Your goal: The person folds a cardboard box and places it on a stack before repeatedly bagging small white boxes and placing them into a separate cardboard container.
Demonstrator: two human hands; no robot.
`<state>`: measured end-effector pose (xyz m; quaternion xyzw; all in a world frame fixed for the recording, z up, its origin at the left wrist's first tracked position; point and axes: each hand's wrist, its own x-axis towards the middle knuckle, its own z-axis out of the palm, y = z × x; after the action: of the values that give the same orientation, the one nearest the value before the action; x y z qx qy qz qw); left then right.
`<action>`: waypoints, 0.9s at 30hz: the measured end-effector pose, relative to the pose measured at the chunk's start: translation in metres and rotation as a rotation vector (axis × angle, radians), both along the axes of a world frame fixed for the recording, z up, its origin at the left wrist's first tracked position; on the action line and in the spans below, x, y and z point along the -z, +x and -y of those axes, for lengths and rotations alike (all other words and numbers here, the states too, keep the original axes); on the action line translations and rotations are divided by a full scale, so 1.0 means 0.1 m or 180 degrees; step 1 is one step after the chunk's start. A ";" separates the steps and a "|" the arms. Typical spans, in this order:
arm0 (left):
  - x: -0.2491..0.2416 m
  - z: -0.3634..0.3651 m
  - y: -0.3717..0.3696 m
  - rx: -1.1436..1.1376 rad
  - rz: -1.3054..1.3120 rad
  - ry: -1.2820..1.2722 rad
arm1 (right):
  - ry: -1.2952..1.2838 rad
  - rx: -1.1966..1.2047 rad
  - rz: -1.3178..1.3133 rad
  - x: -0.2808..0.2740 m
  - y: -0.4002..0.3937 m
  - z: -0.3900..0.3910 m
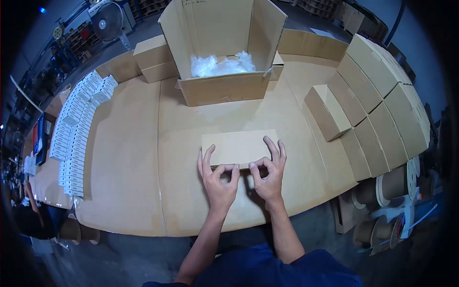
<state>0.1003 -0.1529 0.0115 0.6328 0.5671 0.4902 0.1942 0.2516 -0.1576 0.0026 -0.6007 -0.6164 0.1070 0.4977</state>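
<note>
A small brown cardboard box (241, 146) lies on the cardboard-covered table in front of me. My left hand (221, 184) grips its near left part, with thumb and forefinger meeting at the front edge and other fingers along the left end. At the near right part, my right hand (268, 179) pinches the same front edge, its other fingers curled over the top near the right end. Both thumbs sit close together at the middle of that edge. What lies under the box is hidden.
Beyond stands a large open carton (224, 91) with clear plastic bags (222, 64) inside. Stacked brown boxes (382, 105) line the right side, a single box (327, 112) beside them. Rows of small white boxes (76, 134) run along the left. A person's arm (32, 198) shows far left.
</note>
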 end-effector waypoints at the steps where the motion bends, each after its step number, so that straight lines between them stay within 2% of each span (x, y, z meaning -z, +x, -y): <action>1: 0.00 0.00 0.00 0.0020 0.0006 -0.0004 | -0.0012 0.0006 0.0003 0.00 0.00 0.00; 9: 0.04 -0.02 0.01 0.0009 0.0058 0.0042 | 0.0012 0.0086 -0.0019 -0.01 -0.05 -0.01; 15: 0.08 -0.03 0.00 -0.0072 -0.0263 0.0207 | -0.0120 0.0208 0.0382 0.01 0.04 0.04; 17: 0.09 -0.07 -0.05 0.0014 0.0019 0.0207 | -0.0004 0.0181 0.0617 0.00 0.15 0.04; 19: 0.08 -0.17 -0.17 0.0084 0.0041 0.0272 | -0.0273 0.0101 0.0795 -0.09 0.25 0.03; 22: -0.07 -0.34 -0.38 0.0786 -0.0220 0.0138 | -0.0402 -0.0082 0.0982 -0.17 0.34 -0.07; 23: -0.08 -0.43 -0.43 0.0924 -0.0447 0.0335 | -0.0271 -0.0166 0.1011 -0.16 0.37 -0.14; 26: -0.18 -0.63 -0.51 0.1360 -0.0765 0.0241 | 0.0005 -0.0446 0.0940 -0.14 0.43 -0.35; 27: -0.14 -0.69 -0.48 0.1353 -0.0705 0.0508 | 0.0000 -0.0567 0.0883 -0.15 0.46 -0.39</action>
<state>0.0524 -0.0836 0.0252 0.8010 0.3986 0.4093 0.1790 0.2979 -0.1184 0.0172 -0.5528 -0.7300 0.0668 0.3964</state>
